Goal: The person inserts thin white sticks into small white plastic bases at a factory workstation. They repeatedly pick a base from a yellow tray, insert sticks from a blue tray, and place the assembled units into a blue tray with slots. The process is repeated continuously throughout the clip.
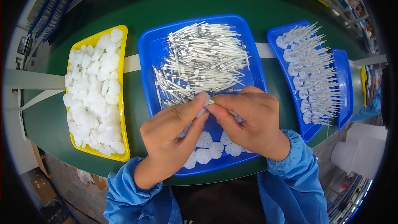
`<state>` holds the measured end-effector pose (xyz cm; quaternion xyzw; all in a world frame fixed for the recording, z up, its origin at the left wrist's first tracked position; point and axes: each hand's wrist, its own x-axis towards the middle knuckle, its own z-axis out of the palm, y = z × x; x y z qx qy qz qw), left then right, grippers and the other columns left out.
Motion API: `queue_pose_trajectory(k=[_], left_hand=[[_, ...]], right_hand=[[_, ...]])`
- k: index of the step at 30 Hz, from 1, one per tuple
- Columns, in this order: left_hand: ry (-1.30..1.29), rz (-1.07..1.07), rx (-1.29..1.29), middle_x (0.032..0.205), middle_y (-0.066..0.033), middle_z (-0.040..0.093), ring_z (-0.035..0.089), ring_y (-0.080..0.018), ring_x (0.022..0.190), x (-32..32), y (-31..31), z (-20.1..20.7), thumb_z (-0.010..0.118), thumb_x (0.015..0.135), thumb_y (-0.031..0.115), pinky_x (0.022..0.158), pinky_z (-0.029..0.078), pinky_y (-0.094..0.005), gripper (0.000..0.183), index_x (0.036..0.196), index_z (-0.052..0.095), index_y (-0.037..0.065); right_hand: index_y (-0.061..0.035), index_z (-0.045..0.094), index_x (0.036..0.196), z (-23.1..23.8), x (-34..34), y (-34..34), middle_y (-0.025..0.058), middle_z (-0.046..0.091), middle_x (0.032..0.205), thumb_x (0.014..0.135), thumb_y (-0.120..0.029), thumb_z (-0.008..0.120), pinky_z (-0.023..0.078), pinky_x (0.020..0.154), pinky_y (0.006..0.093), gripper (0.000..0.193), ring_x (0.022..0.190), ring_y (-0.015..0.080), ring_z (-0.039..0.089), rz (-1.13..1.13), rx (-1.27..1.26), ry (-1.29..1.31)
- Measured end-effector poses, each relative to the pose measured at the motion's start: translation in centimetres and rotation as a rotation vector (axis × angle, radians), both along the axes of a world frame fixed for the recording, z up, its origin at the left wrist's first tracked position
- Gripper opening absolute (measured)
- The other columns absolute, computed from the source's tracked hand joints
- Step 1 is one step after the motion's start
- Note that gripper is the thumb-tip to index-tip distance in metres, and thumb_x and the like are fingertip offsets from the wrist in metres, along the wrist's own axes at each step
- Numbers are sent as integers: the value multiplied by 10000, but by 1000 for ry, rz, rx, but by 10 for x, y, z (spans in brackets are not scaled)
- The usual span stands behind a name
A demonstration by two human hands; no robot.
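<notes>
My left hand (172,130) pinches a small white plastic disc (202,111) between thumb and fingers, above the near half of a blue tray (145,81). My right hand (255,118) meets it there, its thumb and forefinger closed on a thin white stick (211,101). The stick's tip is at the disc; the fingers hide how far it goes in. Thin white sticks with metallic ends (207,58) lie heaped in the tray beyond my hands. Several flat, lobed white discs (203,155) lie along its near edge, partly under my hands.
At left, a yellow tray (126,141) is piled with white discs (93,95). At right, a blue tray (275,43) holds rows of discs with sticks standing in them (313,74), beside another blue tray (345,87). A white post (35,79) borders the green table (137,170) at left.
</notes>
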<state>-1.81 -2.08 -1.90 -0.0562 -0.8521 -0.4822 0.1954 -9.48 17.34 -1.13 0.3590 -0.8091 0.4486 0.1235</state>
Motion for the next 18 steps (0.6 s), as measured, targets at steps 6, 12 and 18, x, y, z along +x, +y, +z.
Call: queue_pose_trajectory(k=[6, 12, 18], left_hand=[[-177, -69, 482, 1316, -208, 800, 812, -264, 1122, -6, 3, 1, 885, 911, -50, 889, 659, -340, 481, 1377, 774, -2], [-155, -181, 387, 1408, -157, 682, 736, -201, 1188, -5, -11, -8, 914, 883, -62, 963, 636, -307, 546, 1395, 730, -11], [-72, -220, 193, 1345, -145, 738, 736, -183, 1169, -10, -12, -3, 940, 847, -54, 924, 645, -311, 572, 1387, 764, 10]], right_hand=[[-66, 839, 1010, 2, 1, 4, 51, 810, 794, 880, -118, 928, 517, 616, 336, 166, 607, 214, 736, -15, 52, -12], [-116, 851, 1126, 9, -5, 18, 48, 831, 1027, 796, -131, 935, 540, 784, 365, 341, 851, 226, 774, 32, 145, 79], [-143, 852, 1201, 6, -3, 23, 15, 780, 1128, 763, -94, 859, 538, 833, 392, 441, 919, 219, 744, 93, 243, 345]])
